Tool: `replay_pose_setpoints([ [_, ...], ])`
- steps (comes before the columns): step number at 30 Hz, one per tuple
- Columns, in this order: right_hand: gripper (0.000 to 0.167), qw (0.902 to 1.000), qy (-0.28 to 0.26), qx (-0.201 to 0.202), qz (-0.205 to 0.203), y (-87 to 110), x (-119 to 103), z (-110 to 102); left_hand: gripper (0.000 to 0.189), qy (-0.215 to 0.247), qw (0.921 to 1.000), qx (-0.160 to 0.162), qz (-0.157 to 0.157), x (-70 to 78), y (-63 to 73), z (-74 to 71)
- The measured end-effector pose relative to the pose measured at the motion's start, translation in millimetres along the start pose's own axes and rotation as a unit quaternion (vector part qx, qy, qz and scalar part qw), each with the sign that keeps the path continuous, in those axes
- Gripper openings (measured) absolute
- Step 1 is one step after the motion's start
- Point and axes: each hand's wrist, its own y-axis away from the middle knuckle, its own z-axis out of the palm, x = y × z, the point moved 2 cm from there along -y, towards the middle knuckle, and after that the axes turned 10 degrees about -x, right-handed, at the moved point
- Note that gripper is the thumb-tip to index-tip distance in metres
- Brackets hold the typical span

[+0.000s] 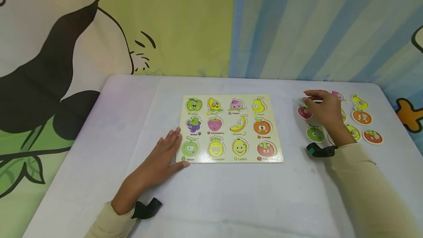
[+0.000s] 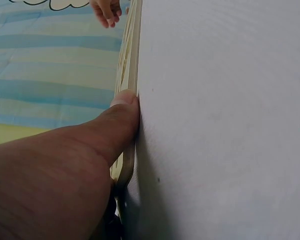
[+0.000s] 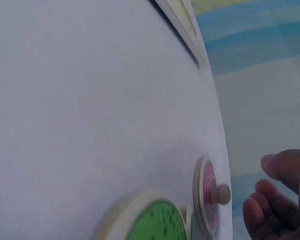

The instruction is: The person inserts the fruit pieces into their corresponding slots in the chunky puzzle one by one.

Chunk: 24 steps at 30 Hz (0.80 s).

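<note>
A fruit puzzle board (image 1: 228,94) lies flat on the white table, with printed fruit pictures in rows. My left hand (image 1: 162,159) rests at its lower left corner, fingers stretched along the left edge. In the left wrist view, the thumb (image 2: 117,117) touches the board's side. Over the loose pieces on the right hovers my right hand (image 1: 325,111), fingers loosely bent and holding nothing. Nearest to it is a round pink strawberry piece (image 3: 208,200) with a wooden knob, apart from the fingers. A round green piece (image 1: 315,134) lies just in front of that.
Further right lie an orange piece (image 1: 361,117), a pear piece (image 1: 359,103), a red piece (image 1: 373,137) and a yellow piece (image 1: 353,132). A peach piece (image 1: 337,96) is partly behind the right hand. A cartoon-printed backdrop (image 1: 185,25) stands behind the table.
</note>
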Motion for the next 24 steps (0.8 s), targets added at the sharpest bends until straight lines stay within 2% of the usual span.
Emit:
replay_pose_setpoints([
  [4, 0.045, 0.9995, 0.015, 0.022, 0.014, -4.2, 16, -13, 0.092, -0.002, 1.0000, 0.000, -0.003, 0.7, -0.3, -0.8],
  [15, 0.052, 0.9950, 0.044, 0.030, 0.085, -8.2, 55, -52, 0.093, -0.004, 1.0000, 0.000, -0.005, -0.2, -2.0, -0.1],
  [24, 0.060, 0.9901, 0.037, 0.020, 0.134, -15.1, 72, -63, 0.093, 0.000, 1.0000, -0.002, -0.008, -0.8, -3.0, 1.7],
])
